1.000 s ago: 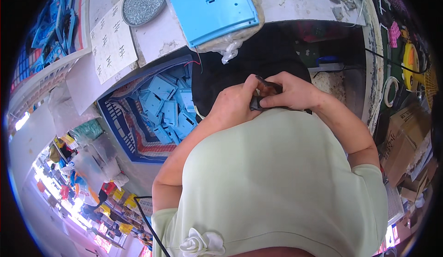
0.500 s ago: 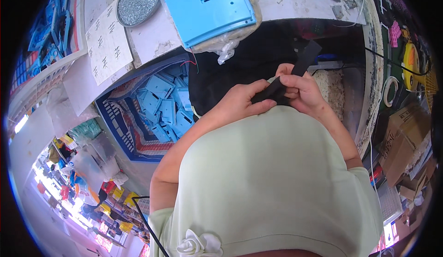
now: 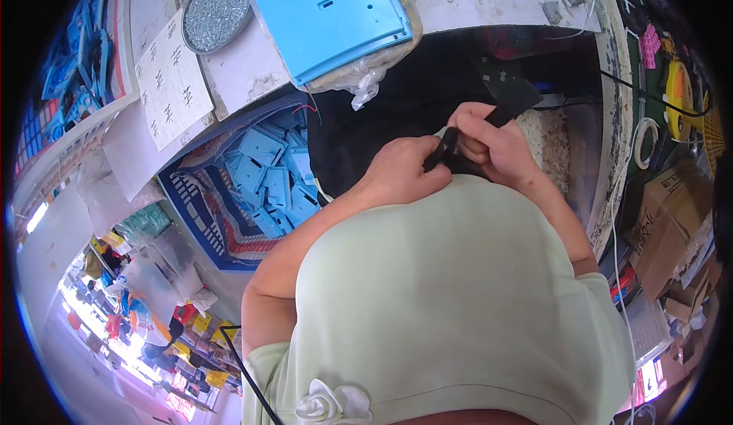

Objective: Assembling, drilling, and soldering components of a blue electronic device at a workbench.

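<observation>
In front of my waist, both hands are closed on a flat black strap (image 3: 521, 101) that looks like cloth. My left hand (image 3: 401, 169) pinches a bunched part of it between thumb and fingers. Close beside it, my right hand (image 3: 492, 142) grips the strap, and the strap's loose end sticks out up and to the right past the knuckles. Black cloth (image 3: 359, 138) lies over my lap beneath the hands. The exact fold or knot between the fingers is hidden.
A light-blue plastic panel (image 3: 336, 32) rests on a plastic-wrapped stack at the table edge ahead. Left of it stand a round tray of small metal parts (image 3: 217, 11) and a handwritten sheet (image 3: 174, 81). A blue crate (image 3: 200, 223) holds blue pieces. Cardboard boxes (image 3: 672, 211) stand right.
My right hand has shifted slightly, and the strap's loose end has swung lower and further right. The bunched part between my hands has tightened. The whole view has shifted a little.
</observation>
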